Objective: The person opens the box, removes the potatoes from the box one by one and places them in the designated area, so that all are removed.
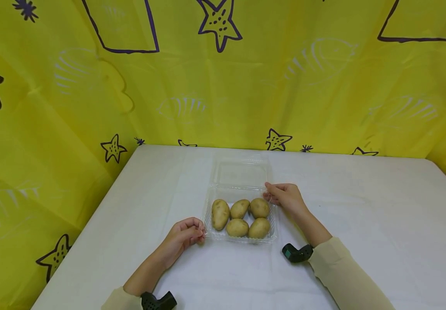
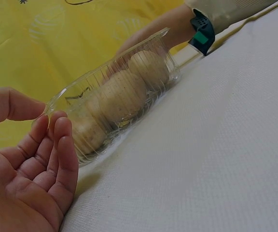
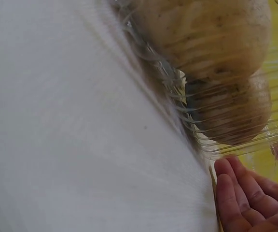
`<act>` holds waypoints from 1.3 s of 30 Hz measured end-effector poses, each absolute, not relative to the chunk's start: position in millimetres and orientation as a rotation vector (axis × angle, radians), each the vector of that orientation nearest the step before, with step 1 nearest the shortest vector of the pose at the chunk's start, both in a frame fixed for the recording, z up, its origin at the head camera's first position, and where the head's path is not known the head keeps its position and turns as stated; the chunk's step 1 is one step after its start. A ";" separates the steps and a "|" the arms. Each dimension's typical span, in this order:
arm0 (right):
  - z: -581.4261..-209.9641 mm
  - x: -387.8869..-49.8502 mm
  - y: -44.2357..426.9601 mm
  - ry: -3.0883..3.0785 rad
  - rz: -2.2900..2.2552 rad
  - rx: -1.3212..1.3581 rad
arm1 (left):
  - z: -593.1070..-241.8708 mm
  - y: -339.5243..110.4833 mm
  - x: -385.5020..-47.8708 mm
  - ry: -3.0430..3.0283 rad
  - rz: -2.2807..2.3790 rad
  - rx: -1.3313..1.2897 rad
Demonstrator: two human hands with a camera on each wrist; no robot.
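Observation:
A clear plastic clamshell container (image 1: pixel 215 237) lies on the table with its lid (image 1: pixel 241 173) folded back, away from me. Inside its base sit several potatoes (image 1: pixel 238 227), arranged in two rows. My left hand (image 1: pixel 184 239) pinches the near left corner of the rim between thumb and fingertips, as the left wrist view shows too. At the far right corner, close to the hinge, my right hand (image 1: pixel 286 198) pinches the container's edge. Through the ribbed side wall, potatoes (image 3: pixel 230 106) show in the right wrist view.
A white cloth covers the table (image 1: pixel 346 206). Behind and to the left hangs a yellow curtain (image 1: pixel 246 86) printed with stars and fish. Black cameras (image 1: pixel 297 253) are strapped to both wrists.

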State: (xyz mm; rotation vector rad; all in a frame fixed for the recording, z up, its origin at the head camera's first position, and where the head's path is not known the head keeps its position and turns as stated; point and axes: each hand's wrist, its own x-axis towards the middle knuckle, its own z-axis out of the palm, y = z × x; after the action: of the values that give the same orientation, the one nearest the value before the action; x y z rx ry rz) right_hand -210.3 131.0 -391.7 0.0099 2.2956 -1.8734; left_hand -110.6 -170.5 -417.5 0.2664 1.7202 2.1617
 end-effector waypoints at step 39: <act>-362.7 -178.1 141.2 2.613 -1.791 -0.218 | -416.6 -169.9 -109.6 1.725 2.162 0.289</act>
State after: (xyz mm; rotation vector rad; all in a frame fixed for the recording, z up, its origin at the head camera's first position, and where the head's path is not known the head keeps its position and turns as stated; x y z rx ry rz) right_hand -178.1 141.2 -362.7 -0.2179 2.6128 -1.7911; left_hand -109.6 -169.9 -416.6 0.2892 1.7247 2.1620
